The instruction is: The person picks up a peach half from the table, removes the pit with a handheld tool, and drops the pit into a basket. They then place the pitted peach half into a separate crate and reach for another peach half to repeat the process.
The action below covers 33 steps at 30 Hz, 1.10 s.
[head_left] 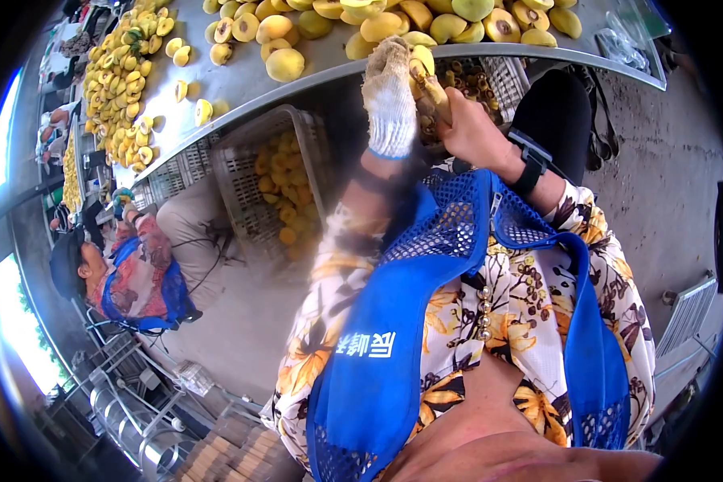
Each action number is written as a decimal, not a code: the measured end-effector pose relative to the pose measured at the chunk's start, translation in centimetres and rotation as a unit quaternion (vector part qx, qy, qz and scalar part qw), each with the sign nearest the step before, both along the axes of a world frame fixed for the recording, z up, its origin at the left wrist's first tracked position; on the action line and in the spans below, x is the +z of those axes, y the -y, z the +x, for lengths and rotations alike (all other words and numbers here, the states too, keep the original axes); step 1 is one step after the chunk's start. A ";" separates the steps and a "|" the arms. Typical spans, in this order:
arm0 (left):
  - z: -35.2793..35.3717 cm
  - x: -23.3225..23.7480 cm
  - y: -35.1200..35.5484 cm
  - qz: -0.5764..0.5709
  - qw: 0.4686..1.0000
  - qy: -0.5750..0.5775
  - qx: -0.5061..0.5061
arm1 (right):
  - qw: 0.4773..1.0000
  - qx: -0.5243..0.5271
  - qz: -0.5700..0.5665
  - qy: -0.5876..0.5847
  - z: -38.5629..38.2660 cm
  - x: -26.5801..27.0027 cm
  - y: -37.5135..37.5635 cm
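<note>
My left hand, in a white knitted glove with a stained fingertip area, is closed around a yellow fruit piece at the metal table's front edge. My right hand, bare and with a black watch on its wrist, grips a tool with a brownish handle, its upper end against the fruit. Halved yellow fruits lie on the table just beyond my hands, some with brown pits showing. Beneath my hands, a crate holds dark brown pieces, partly hidden.
A plastic crate of yellow fruit pieces stands below the table at left. More fruit halves are heaped on the metal table. A co-worker sits at the left. Clear plastic lies at the table's right end.
</note>
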<state>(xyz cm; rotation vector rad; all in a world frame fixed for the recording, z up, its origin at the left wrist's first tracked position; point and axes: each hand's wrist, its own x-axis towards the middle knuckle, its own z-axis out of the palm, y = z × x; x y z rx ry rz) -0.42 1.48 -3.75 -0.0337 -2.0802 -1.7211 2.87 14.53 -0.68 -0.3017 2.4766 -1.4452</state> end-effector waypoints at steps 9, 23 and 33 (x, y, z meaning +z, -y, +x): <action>-0.5 -1.8 1.8 -0.050 0.997 -0.002 -0.063 | 0.991 0.086 0.053 -0.090 -0.8 -1.7 -1.0; -0.4 -2.4 0.5 0.141 0.980 0.131 -0.057 | 0.998 -0.005 -0.006 -0.064 -1.0 -0.8 -0.2; -0.6 -1.1 1.9 0.210 0.960 0.168 -0.078 | 0.999 0.022 -0.028 -0.019 -0.6 -1.1 0.7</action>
